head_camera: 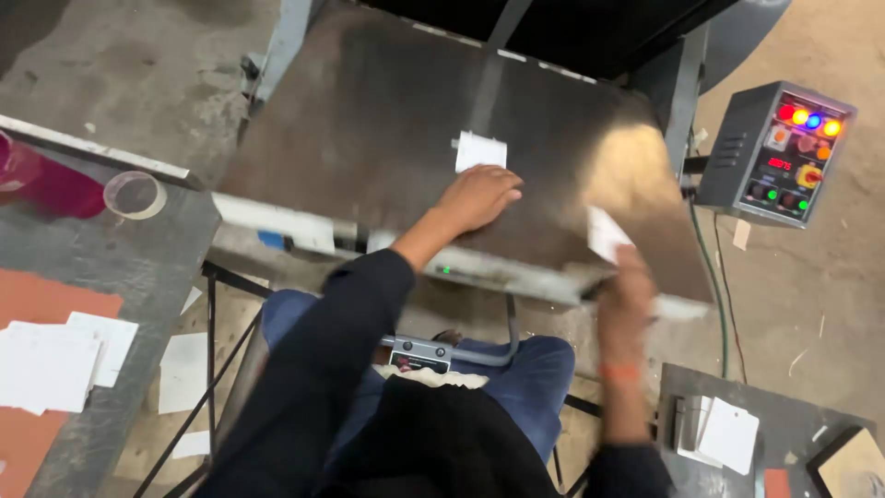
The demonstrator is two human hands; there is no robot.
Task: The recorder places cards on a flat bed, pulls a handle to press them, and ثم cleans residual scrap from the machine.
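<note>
At nine o'clock we see loose white paper cards [51, 364] on the grey side table [138, 267]. Our left hand [477, 196] reaches forward, palm down and fingers flat, just below a small white square tag [480, 150] lying on the dark steel machine plate [369, 120]. At three o'clock our blurred right hand [627, 300] pinches another white tag [606, 233] upright.
</note>
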